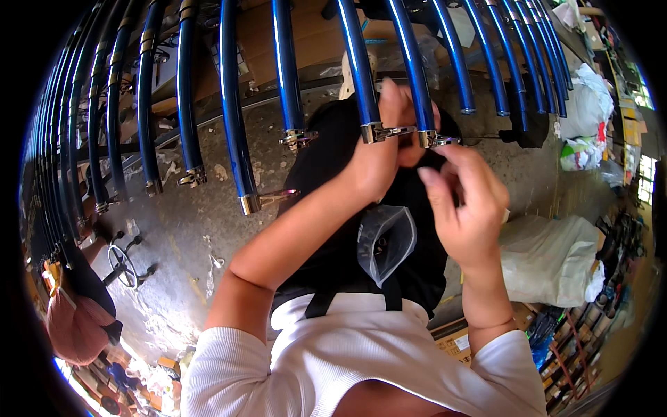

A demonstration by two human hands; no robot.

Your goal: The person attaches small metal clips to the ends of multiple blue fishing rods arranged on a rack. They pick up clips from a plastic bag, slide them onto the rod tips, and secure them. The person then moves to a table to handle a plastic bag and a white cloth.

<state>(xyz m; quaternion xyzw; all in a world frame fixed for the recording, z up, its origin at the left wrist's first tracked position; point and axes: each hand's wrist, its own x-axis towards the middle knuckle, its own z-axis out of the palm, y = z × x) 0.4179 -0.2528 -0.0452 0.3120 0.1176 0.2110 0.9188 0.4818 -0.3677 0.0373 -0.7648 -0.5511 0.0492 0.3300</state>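
Blue glossy tubes hang in a row across the top, several with shiny metal fittings at their lower ends. My left hand (386, 128) reaches up behind two of them. Its fingers wrap around the back of one blue tube (415, 76), which partly hides them. On that tube's lower end is a metal fitting (428, 140) with a small side lever. My right hand (474, 198) is just below it, index fingertip at the lever, thumb held apart. On my lap stands a clear plastic bag (384, 243), its mouth wide, with small pieces inside.
More tubes (240, 139) hang to both sides, close at head height. A person (78, 323) sits at the left, near a stool's round base (123, 267). White sacks (552, 260) lie at the right, beside shelves of stacked goods. Cardboard (455, 345) lies behind me.
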